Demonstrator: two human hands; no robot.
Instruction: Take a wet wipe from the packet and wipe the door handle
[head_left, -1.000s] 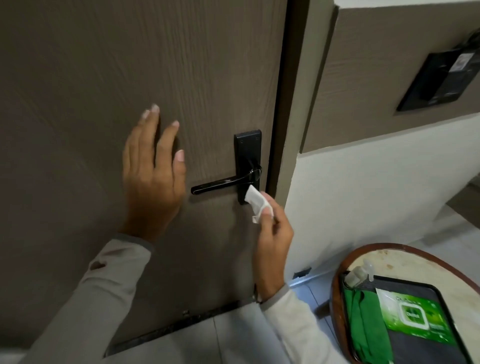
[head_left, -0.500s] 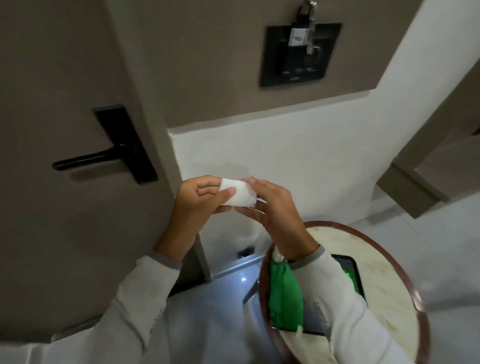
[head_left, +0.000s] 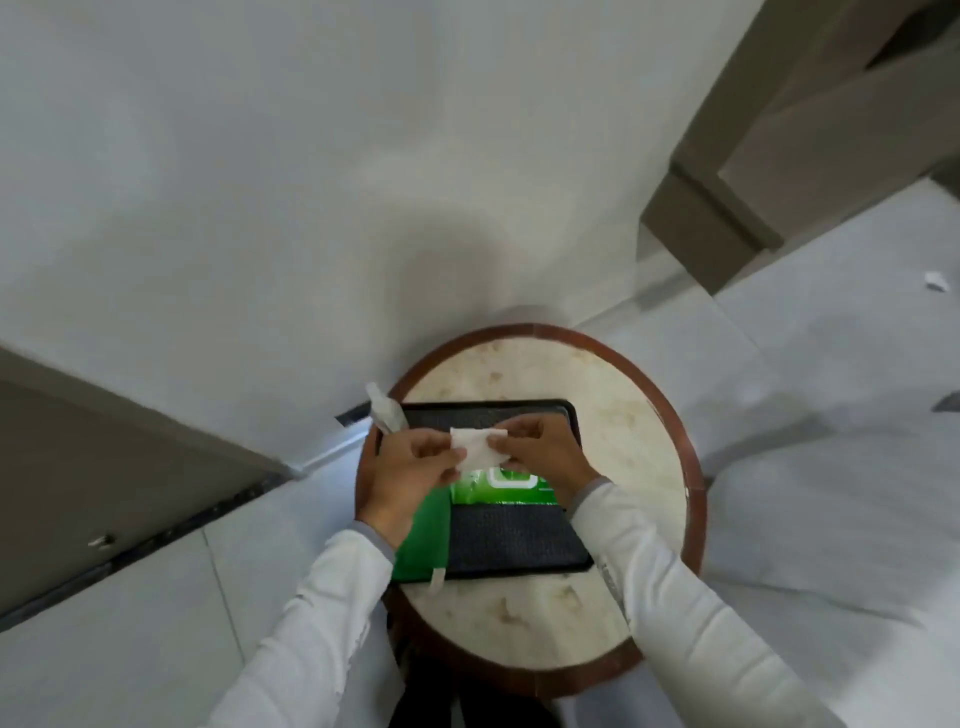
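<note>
A small folded white wet wipe is held between both my hands above the round table. My left hand pinches its left edge and my right hand pinches its right edge. Below the hands lies the green wet wipe packet on a black tray. The door handle is out of view; only the lower part of the brown door shows at the left.
The round marble-topped table with a brown rim stands against the white wall. A green cloth lies on the tray's left side and a small clear bottle stands at its far left corner. Pale tiled floor surrounds the table.
My right hand left the door handle with the wipe, my left hand came off the door, and both now hold the wipe. My view swung right and down from the door to the table.
</note>
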